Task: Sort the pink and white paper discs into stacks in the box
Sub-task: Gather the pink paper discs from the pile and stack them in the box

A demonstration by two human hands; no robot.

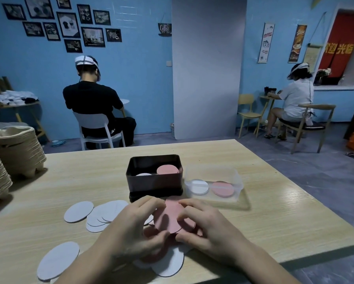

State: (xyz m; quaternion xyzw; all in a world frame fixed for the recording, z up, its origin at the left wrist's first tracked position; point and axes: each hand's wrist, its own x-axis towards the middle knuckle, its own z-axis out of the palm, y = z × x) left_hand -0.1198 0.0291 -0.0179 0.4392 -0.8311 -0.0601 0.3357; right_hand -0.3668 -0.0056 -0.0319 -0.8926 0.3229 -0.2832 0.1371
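Fingers of both hands (167, 224) pinch pink discs (169, 219) together.

The room is moderately lit by soft, even indoor light with a cool blue cast from the walls. The bench (254, 201) shows a pale sheen on its right side, beside the clear plastic container (214, 186), which catches small highlights. Soft shadows lie under the hands (137, 228) and beside the dark box (154, 185). Wide-angle distortion bends the bench edges and stretches the white discs (58, 261) near the lower left corner. The far figures look slightly soft and grainy.
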